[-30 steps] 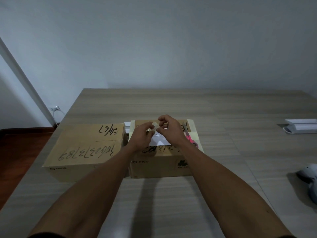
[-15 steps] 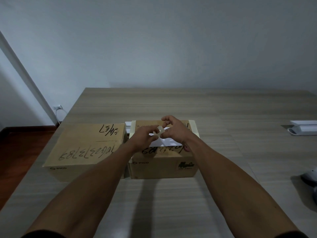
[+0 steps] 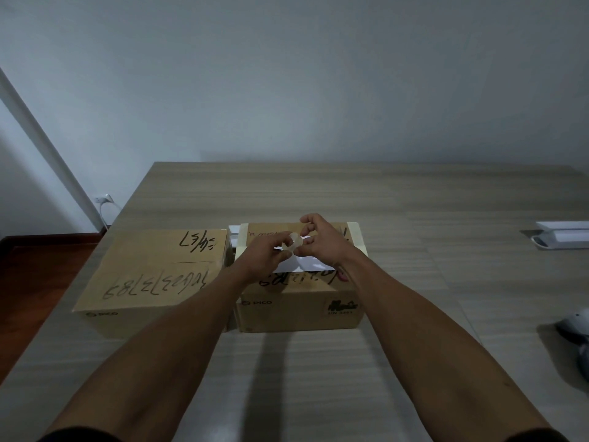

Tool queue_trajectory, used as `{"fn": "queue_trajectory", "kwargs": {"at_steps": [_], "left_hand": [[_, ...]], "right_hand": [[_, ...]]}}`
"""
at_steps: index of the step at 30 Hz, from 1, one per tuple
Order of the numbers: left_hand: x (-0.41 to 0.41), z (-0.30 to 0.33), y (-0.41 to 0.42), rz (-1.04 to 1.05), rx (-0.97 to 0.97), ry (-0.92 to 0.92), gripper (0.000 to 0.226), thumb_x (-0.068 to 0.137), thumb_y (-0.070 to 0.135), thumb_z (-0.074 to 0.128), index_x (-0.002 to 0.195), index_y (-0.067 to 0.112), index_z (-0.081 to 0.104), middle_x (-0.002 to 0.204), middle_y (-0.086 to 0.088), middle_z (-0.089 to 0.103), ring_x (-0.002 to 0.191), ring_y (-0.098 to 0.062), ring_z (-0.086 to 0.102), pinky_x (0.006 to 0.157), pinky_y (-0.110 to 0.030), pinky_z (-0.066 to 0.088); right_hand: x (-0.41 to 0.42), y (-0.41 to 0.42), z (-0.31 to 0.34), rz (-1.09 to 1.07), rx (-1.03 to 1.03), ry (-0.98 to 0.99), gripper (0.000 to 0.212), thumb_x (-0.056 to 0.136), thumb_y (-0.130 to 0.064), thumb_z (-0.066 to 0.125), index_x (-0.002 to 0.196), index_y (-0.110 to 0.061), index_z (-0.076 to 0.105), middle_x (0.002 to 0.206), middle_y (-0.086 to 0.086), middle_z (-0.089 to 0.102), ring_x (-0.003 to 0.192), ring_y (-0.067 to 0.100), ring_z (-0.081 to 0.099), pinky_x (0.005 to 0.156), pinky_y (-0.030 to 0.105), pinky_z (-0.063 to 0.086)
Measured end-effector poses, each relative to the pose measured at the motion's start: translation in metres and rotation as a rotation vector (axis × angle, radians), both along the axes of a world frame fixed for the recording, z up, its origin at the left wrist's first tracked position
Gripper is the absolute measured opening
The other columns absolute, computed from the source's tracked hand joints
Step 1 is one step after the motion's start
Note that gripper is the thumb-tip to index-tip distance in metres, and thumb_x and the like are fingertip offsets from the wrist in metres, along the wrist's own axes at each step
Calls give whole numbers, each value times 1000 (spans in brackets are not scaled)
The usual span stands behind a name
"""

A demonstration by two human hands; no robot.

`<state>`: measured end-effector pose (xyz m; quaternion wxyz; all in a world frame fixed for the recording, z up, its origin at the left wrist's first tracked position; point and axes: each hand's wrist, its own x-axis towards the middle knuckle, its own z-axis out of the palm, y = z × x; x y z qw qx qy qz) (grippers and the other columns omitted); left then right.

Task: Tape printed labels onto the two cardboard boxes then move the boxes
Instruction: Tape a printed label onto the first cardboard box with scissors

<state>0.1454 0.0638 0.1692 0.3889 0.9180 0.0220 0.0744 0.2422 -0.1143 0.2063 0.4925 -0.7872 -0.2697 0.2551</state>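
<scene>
Both hands, left hand (image 3: pixel 266 258) and right hand (image 3: pixel 322 242), pinch a tape roll (image 3: pixel 294 242) above the right box (image 3: pixel 299 301), whose closed top bears a white label (image 3: pixel 302 264). Left box (image 3: pixel 153 275) touching beside it, closed; contents unseen.

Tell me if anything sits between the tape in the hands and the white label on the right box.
Nothing visible does. The tape roll, held by left hand and right hand, hovers over the label on the right box.

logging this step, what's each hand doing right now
Left hand: holds the tape roll.
Right hand: pinches at the tape roll's edge, fingers curled.
</scene>
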Motion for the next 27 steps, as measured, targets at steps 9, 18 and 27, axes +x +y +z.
{"fn": "queue_trajectory", "kwargs": {"at_steps": [9,18,27], "left_hand": [[3,-3,1,2,-13,-79,23,90,8,71,111,18,71,121,-2,72,108,-21,68,94,-45,56],[7,-8,-1,34,-2,-98,13,88,12,73,101,11,71,105,1,75,92,-21,68,85,-48,56],[15,-15,-1,41,-13,-85,17,87,12,75,104,14,73,104,0,74,94,-20,68,86,-48,56]], "right_hand": [[1,6,-1,16,4,-20,69,79,5,81,135,-16,46,113,11,55,85,19,57,78,32,56],[-1,4,-4,28,13,-47,73,82,1,81,138,-16,39,118,10,49,85,20,54,81,36,57],[1,3,-3,21,6,-68,64,82,4,79,131,-14,42,95,7,47,78,19,48,70,33,50]]}}
